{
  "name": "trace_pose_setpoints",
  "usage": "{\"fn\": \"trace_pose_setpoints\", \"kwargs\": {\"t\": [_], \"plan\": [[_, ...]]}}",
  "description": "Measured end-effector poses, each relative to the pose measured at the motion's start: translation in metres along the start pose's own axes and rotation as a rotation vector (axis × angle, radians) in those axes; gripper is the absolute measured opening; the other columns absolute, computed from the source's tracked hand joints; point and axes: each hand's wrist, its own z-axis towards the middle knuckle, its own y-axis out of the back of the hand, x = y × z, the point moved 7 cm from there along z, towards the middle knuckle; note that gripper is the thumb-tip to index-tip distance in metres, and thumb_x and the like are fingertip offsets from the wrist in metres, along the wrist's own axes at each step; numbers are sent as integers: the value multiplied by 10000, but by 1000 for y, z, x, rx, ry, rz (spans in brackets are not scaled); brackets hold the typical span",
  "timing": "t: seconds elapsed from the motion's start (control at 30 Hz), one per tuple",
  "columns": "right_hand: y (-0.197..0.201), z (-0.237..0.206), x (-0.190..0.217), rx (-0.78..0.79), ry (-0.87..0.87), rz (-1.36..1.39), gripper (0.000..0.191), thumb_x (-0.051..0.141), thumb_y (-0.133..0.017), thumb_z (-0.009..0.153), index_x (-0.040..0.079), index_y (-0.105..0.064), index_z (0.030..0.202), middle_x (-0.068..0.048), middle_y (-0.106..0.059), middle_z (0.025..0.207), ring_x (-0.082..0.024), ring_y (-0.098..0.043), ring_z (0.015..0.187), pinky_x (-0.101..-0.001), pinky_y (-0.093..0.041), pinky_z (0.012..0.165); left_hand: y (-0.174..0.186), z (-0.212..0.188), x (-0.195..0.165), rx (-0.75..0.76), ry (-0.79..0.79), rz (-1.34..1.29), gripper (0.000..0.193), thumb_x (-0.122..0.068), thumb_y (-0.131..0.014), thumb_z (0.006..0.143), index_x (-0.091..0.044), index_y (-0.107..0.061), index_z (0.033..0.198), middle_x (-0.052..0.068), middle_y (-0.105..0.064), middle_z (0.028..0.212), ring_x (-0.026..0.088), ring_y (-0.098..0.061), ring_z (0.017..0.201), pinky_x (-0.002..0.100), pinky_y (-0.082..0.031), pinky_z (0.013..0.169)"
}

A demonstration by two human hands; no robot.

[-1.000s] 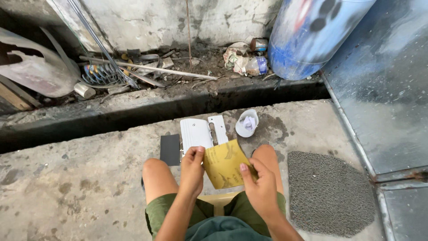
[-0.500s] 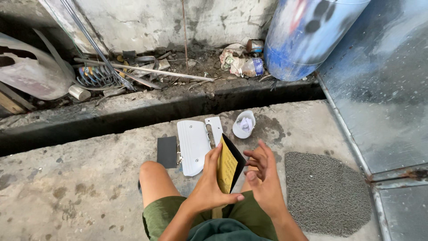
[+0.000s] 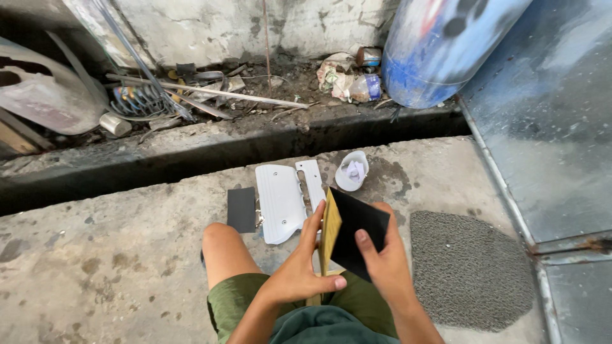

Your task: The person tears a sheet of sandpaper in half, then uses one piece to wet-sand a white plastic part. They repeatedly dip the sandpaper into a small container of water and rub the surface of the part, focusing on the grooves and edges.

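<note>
One folded sheet of sandpaper, black grit face and tan backing (image 3: 354, 232), stands nearly on edge above the knees, long axis running away from the person; half a second ago its tan side showed. The left hand (image 3: 299, 267) and right hand (image 3: 382, 261) both pinch it. On the concrete lie two white plastic panels (image 3: 280, 202), one dark sandpaper square (image 3: 241, 209) and one white cup (image 3: 352, 171).

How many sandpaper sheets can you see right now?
2. One sandpaper sheet is held between the left hand and right hand; a dark sheet lies on the concrete beside the white panel. Others may be hidden.
</note>
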Motion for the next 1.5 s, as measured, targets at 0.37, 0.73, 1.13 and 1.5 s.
{"fn": "trace_pose_setpoints", "kwargs": {"t": [0.37, 0.73, 1.13, 1.5], "plan": [[32, 15, -49, 53, -443, 396, 329, 124, -719, 901, -42, -647, 1176, -128, -747, 1055, -174, -719, 898, -346, -600, 786, 28, -32, 74, -94, 167, -1471, 643, -414, -618, 858, -28, -563, 1371, 149, -656, 1276, 321, -654, 1138, 450, -529, 952], [-9, -8, -84, 100, -690, 946, 411, 162, -615, 943, 10, -585, 1324, -110, -707, 1170, -198, -712, 1027, -340, -586, 880, -23, -17, 68, 48, 361, -1633, 537, -291, -535, 919, 40, -546, 1341, 189, -685, 1207, 308, -699, 1055, 423, -590, 895], [-14, -7, -52, -248, -527, 903, 502, 475, -355, 1020, 51, -532, 1223, -103, -641, 1139, -238, -604, 1098, -444, -482, 980, -6, 17, 53, -207, -12, -1211, 364, -201, -463, 1083, -73, -456, 1424, 154, -630, 1330, 289, -676, 1140, 486, -596, 865], [7, 32, -25, -19, 43, 22, 221, 160, -540, 1065, -7, -652, 1159, -76, -600, 1095, -138, -535, 999, -269, -439, 910, -26, -34, 61, 267, 228, 127, 620, -294, -738, 974, -90, -441, 1478, 102, -515, 1488, 257, -505, 1378, 396, -459, 1089]]}}
